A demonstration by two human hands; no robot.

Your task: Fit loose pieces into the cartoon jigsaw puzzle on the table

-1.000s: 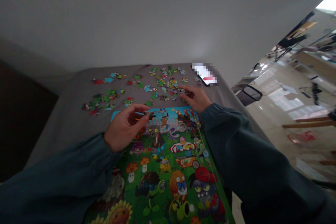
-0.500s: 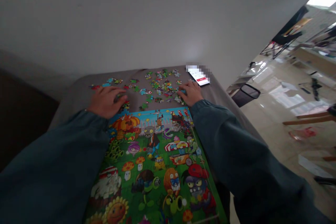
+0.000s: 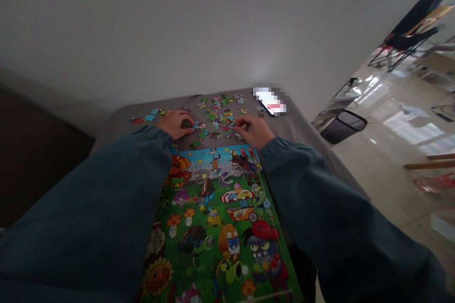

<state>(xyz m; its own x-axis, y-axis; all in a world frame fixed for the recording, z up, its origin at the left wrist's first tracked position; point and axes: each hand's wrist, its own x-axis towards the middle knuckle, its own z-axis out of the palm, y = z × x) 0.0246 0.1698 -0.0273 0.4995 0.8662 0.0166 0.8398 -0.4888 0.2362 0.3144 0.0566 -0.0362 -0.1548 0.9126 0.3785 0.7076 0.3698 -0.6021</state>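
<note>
My left hand is at the left of the loose pieces, thumb and forefinger closed at the edge of a blue and red-white puzzle piece. My right hand reaches into the central pile of jigsaw pieces, its thumb and forefinger pinched together on a small puzzle piece, mostly hidden by the fingertips. Below both hands lies a colourful puzzle picture with cartoon plants and zombies on green, its left side partly covered by my left sleeve.
A lit phone rests at the table's back right corner. More pieces lie at the left on the grey cloth. A wall stands right behind the table. On the floor at right is a dark mesh bin.
My left hand has moved right and slightly up, to the blue and red-white piece. My right hand has shifted a little, its fingers now pinched in the pile.
</note>
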